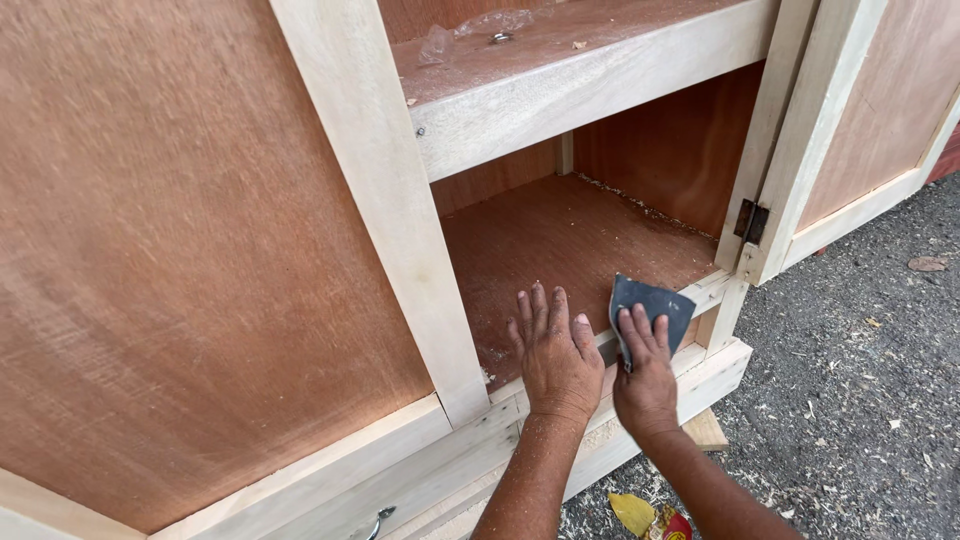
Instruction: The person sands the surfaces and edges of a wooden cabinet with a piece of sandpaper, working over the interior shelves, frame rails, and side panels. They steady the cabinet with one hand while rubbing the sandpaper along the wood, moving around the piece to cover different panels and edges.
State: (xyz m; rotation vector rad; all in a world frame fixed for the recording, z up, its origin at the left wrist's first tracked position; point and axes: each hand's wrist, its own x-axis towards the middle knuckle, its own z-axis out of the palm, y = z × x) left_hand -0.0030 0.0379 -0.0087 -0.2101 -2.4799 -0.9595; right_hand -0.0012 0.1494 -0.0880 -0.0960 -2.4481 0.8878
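While the left hand lies flat, fingers spread, on the cabinet's bottom shelf near its front edge, the right hand presses dark sandpaper against that edge; sanding seems underway, calling next for steady strokes along the rail.

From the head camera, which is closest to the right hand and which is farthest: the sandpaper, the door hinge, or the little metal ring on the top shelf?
1. Sandpaper: held under the right hand.
2. Door hinge: up and to the right, on the open door's edge.
3. Metal ring: farthest, up on the top shelf.
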